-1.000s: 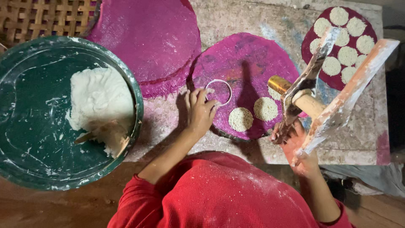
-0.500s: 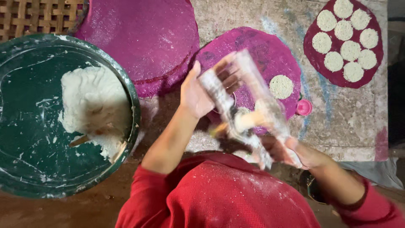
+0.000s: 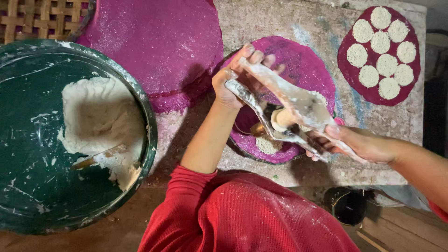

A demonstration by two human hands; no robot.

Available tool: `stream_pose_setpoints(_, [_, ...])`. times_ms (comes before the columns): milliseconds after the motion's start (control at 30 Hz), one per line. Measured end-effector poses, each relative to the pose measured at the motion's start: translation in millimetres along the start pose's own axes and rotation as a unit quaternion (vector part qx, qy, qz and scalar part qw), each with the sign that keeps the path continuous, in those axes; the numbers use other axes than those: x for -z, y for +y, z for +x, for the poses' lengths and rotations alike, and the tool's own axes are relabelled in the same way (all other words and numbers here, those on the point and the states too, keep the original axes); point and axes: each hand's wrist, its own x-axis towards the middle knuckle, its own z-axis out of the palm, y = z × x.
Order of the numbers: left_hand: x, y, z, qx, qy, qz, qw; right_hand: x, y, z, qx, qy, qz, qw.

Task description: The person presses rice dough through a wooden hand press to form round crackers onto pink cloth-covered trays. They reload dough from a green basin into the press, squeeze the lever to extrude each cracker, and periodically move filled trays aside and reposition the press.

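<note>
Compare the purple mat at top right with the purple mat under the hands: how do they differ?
The top-right mat is filled with about eight dough discs; the middle mat shows only one or two. The top-right mat lies in full view, while the middle mat is partly hidden by the left hand, right hand and the floury paddles they hold. Both are round and purple, lying on the stone slab.

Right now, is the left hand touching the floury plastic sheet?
Touching. The head view shows the left hand pinching the far end of the plastic sheet, fingers wrapped on its edge, no gap.
</note>
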Motion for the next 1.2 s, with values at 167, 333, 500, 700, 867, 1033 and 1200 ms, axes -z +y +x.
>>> stream_pose_setpoints(167, [28, 1, -1, -0.061, 0.022, -0.091, 0.994, -19, -39, 6, -0.001, 0.046, -0.108, 0.993])
stream_pose_setpoints(333, [45, 29, -8, -0.063, 0.034, -0.092, 0.993, -42, -64, 18, 0.064, 0.059, -0.106, 0.991])
stream_pose_setpoints(500, [46, 22, -21, -0.068, 0.071, -0.11, 0.989, -50, -65, 19, 0.083, 0.024, -0.046, 0.995])
stream_pose_setpoints(700, [53, -9, -5, -0.057, 0.08, -0.117, 0.988, -40, -62, 6, 0.038, 0.102, -0.08, 0.991])
stream_pose_setpoints(867, [55, 5, 21, -0.044, 0.019, -0.1, 0.994, -43, -70, 8, 0.101, 0.181, -0.129, 0.97])
stream_pose_setpoints(1033, [50, 34, 17, -0.037, -0.004, -0.055, 0.998, -58, -75, 32, 0.147, 0.139, -0.06, 0.977])
stream_pose_setpoints(1200, [51, 32, -4, -0.045, 0.058, -0.064, 0.995, -69, -63, 40, 0.115, 0.082, 0.048, 0.989])
